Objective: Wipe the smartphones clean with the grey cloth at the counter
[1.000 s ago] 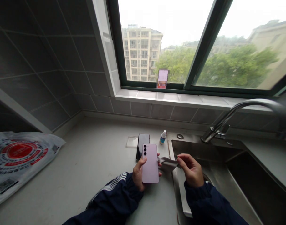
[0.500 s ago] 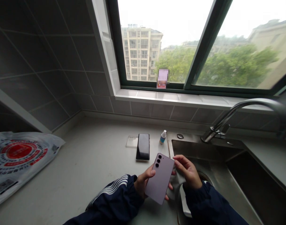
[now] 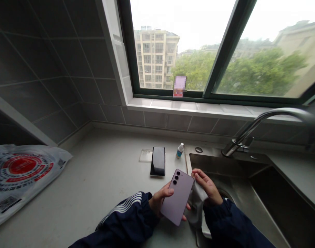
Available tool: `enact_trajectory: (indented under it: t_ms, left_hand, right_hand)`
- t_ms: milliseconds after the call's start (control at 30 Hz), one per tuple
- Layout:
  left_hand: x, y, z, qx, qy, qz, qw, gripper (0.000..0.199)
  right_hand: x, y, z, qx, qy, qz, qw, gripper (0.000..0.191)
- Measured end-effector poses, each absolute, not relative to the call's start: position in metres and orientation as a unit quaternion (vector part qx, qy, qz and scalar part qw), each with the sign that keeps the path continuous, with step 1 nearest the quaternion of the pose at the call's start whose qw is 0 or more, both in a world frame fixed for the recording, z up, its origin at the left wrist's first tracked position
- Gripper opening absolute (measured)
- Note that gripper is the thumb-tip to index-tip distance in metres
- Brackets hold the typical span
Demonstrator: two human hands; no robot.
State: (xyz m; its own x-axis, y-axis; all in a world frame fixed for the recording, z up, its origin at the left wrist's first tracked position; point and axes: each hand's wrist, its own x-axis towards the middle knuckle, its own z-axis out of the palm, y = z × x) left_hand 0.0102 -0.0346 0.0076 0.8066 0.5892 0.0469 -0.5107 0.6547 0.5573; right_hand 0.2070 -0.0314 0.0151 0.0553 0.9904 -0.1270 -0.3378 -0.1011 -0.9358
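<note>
My left hand (image 3: 160,198) is wrapped round a light purple phone (image 3: 177,199), its back and camera lenses facing up. Close by the phone's right edge, my right hand (image 3: 207,186) pinches a grey cloth (image 3: 197,203) that hangs down beside the phone. A second, black phone (image 3: 158,162) lies screen up on the counter, partly over a clear case (image 3: 145,155). Right of it stands a small spray bottle (image 3: 180,151) with a white cap and a blue label.
At the right is a steel sink (image 3: 240,172) with a curved faucet (image 3: 250,127). A plastic bag (image 3: 25,172) with red print lies on the counter (image 3: 103,165) at the left. Behind runs a window ledge (image 3: 168,106).
The grey cloth now hangs more visibly below my right hand. The purple phone and both hands have shifted slightly.
</note>
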Motion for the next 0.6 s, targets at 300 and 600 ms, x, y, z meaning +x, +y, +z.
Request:
enact_trajectory:
  t_ms: [300, 600]
  left_hand:
    - [0.011, -0.036, 0.011, 0.290, 0.078, 0.286, 0.910, 0.060]
    - [0.010, -0.032, 0.011, 0.297, 0.065, 0.211, 0.929, 0.064]
  right_hand:
    - [0.209, -0.030, 0.015, -0.449, -0.359, 0.619, 0.536, 0.039]
    - [0.217, -0.026, 0.012, -0.418, -0.382, 0.676, 0.472, 0.037]
